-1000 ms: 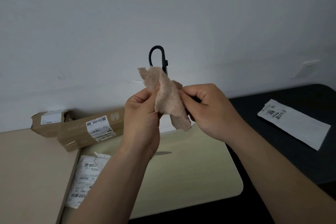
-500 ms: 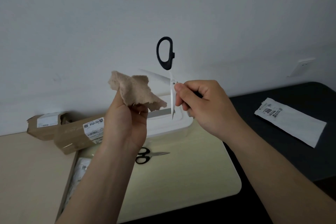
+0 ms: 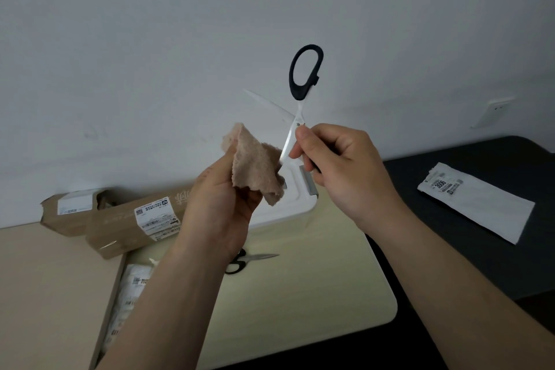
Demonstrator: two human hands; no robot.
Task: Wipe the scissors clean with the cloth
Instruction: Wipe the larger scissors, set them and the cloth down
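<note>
Centre frame, raised against the pale grey wall: black-handled steel scissors, blades spread wide. One handle loop points up; the 2nd loop is hidden inside the R hand, which grips it w/ fingers curled, thumb tip just beside the pivot screw. One blade runs up & left, free in the air. The other slants down & left, its tip at the right edge of a crumpled beige terry cloth, apparently touching it. L hand, just left of the R hand, holds the cloth w/ thumb & fingers, fabric bunched above the palm, one corner hanging on the right.

Below, on the cream round-cornered tabletop: a 2nd pair of black-handled scissors lying flat, tips to the right, handles partly behind the L wrist. Far edge of that tabletop: white plastic lidded box, partly behind both hands. Left of it, by the wall: two brown cardboard parcels w/ white labels. Near left: white printed courier bag, part hidden by the L forearm. Right: dark tabletop carrying a flat white mailer w/ label. Far right on the wall: white socket.
</note>
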